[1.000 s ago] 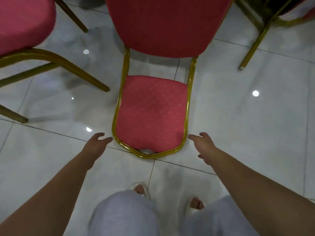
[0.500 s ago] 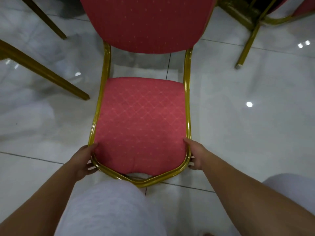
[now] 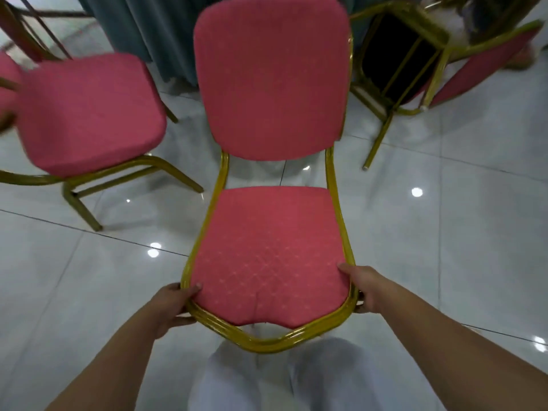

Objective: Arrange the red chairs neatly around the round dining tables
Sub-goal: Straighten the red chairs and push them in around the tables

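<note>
Left grip (image 3: 175, 304), right grip (image 3: 360, 287) clamped on red chair (image 3: 267, 247) front corners; evidently to steer it toward draped table (image 3: 142, 31), upper left.

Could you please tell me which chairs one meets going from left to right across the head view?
First the upright red chair → the middle red chair, its seat frame held by the left hand and the right hand → the tipped-over chair.
</note>
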